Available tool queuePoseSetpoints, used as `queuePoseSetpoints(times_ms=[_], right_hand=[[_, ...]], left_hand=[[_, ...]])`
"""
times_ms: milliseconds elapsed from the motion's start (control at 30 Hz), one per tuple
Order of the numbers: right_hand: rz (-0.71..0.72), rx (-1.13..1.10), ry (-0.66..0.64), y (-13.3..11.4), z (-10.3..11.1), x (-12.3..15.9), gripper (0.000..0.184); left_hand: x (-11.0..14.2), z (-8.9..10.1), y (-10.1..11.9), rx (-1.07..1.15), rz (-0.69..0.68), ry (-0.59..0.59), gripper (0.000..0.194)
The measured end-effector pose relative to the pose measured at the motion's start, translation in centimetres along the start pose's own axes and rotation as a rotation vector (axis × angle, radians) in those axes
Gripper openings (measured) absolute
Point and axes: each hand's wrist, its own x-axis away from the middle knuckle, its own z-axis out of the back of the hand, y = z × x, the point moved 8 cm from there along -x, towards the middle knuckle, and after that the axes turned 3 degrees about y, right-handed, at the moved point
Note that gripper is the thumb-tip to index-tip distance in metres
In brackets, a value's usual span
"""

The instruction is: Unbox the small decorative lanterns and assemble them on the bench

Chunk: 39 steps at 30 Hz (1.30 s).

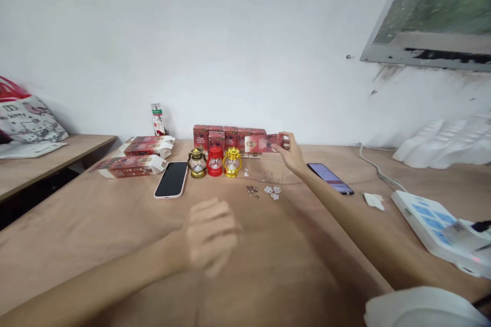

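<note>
My right hand [292,153] reaches far across the wooden table [115,235] and grips a small red box [263,143], held sideways at the right end of a row of upright red boxes [218,136] by the wall. My left hand [209,235] hovers blurred over the table's middle, fingers loosely curled with nothing seen in them. In front of the row stand three toy lanterns: a dark gold lantern [197,163], a red lantern [215,161] and a yellow lantern [232,162]. Small coin cells [252,191] and white bits [273,192] lie near my right wrist.
A black phone [171,179] lies left of the lanterns, a second phone [330,178] right of my arm. Flattened red cartons [132,159] and a small bottle [157,119] sit at back left. A white device [437,225] and cable are at the right; a printed bag [28,120] rests on the side bench.
</note>
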Motion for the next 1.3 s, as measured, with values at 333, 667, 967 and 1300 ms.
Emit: queuePoseSetpoints(times_ms=[333,667,967,1300], right_hand=[[-0.062,-0.366,0.046,-3.9,-3.9,14.0,0.042],[-0.032,-0.369,-0.034,-5.0,-6.5,16.2,0.043],[-0.084,-0.359,0.071,-3.3,-5.2,16.0,0.043],[0.001,-0.233,0.003,-4.7,-4.9,16.0,0.035]], left_hand=[[1.3,-9.3,-9.9,1.250,0.915,0.199,0.055],[2.2,-9.4,-11.1,1.441,1.057,0.450,0.022],[2.7,-8.5,-11.3,1.493,1.170,0.602,0.008],[3.0,-8.1,-12.0,1.504,1.208,0.652,0.005]])
